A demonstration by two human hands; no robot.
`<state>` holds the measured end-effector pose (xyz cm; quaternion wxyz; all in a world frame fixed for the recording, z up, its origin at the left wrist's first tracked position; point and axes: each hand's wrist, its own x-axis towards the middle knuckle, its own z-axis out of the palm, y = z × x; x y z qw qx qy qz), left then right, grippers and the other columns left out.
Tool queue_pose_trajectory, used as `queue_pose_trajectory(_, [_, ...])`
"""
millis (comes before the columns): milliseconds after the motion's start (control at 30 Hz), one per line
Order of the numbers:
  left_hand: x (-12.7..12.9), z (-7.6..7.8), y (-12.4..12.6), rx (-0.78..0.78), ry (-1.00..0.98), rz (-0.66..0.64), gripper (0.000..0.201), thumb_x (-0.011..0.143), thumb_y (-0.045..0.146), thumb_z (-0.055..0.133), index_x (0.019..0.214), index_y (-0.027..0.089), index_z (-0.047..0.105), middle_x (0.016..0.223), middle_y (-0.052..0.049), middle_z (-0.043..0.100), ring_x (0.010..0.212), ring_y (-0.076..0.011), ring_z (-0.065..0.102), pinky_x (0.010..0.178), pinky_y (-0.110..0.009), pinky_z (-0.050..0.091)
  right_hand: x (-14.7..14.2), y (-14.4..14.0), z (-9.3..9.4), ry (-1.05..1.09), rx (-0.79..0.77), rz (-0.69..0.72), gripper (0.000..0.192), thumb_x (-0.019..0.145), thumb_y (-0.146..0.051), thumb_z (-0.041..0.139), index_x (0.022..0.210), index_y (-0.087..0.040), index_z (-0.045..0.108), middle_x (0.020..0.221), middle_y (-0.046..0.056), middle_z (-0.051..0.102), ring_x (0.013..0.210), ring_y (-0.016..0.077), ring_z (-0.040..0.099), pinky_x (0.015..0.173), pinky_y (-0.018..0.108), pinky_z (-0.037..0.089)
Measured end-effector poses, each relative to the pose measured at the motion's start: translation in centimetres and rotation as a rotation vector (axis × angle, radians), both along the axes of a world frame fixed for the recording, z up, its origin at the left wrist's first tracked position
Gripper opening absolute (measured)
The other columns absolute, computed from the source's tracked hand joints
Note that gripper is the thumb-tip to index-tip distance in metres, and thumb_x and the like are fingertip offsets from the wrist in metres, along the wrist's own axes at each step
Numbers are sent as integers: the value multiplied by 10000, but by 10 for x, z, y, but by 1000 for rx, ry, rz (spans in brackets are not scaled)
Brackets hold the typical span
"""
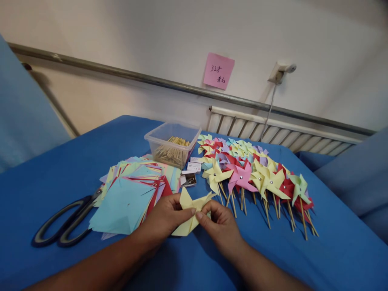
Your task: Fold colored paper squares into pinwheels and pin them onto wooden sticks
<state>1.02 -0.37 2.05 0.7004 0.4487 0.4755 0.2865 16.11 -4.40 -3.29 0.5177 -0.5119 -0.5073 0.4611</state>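
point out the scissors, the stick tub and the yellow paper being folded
scissors [65, 220]: head view, on the black handle loops.
stick tub [157, 139]: head view, on the clear near-left rim.
yellow paper [189, 202]: head view, on the upper flap between both hands.

A: What lies around the plastic box [172, 141] of sticks?

B: Left of it, paper squares [127, 194] and scissors [65, 222]; right of it, finished pinwheels [257, 173]; above it, a pink note [218, 70].

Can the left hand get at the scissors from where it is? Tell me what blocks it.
Probably yes. The scissors lie flat on the blue table, left of the left hand. Only the flat paper stack lies between, but that hand is pinching the yellow paper.
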Motion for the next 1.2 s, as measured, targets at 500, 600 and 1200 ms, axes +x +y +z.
queue_pose_trajectory(500, [0, 5, 2, -31, -2, -25, 213, 568, 218, 771, 748, 165, 669, 633, 13, 687, 574, -165, 587, 570, -262, 404, 0, -2, 0, 52, -48, 17, 226, 752, -339, 664, 655, -187, 528, 619, -44, 510, 580, 106, 419, 584, 233, 352])
queue_pose_trajectory(600, [-1, 6, 2, -41, -21, -38, 217, 573, 225, 771, 761, 168, 679, 645, 10, 692, 600, -180, 599, 597, -284, 416, 0, -3, 0, 49, -33, 1, 238, 772, -360, 648, 664, -188, 524, 602, -53, 478, 553, 96, 383, 565, 228, 332])
queue_pose_trajectory(1200, [1, -1, 5, -17, -10, -33, 254, 547, 256, 784, 760, 174, 674, 650, -1, 684, 602, -188, 606, 585, -284, 425, -4, -4, -2, 62, -72, -25, 238, 769, -363, 639, 654, -191, 522, 553, -61, 446, 511, 89, 344, 525, 228, 312])
